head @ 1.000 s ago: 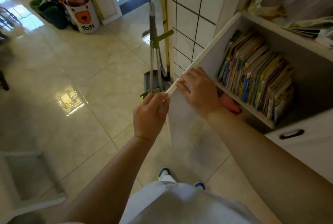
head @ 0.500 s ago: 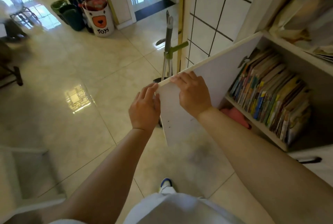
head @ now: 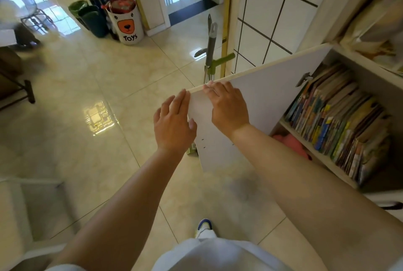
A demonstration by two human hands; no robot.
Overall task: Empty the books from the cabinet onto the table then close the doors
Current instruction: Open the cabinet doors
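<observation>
the left hand [head: 173, 123] has let go, fingers now straight beside the flat white door [head: 257, 107]; the right hand [head: 229, 107] still grips its top edge.

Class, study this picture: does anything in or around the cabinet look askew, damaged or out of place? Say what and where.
The books on the shelf lean over instead of standing upright. On the open cabinet door, a hinge hangs free of the frame, which looks odd. Nothing is spilled.

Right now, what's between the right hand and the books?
Head view: only the open cabinet door's white inner face and its hinge. The right hand grips the door's top edge; the books sit untouched.
</observation>
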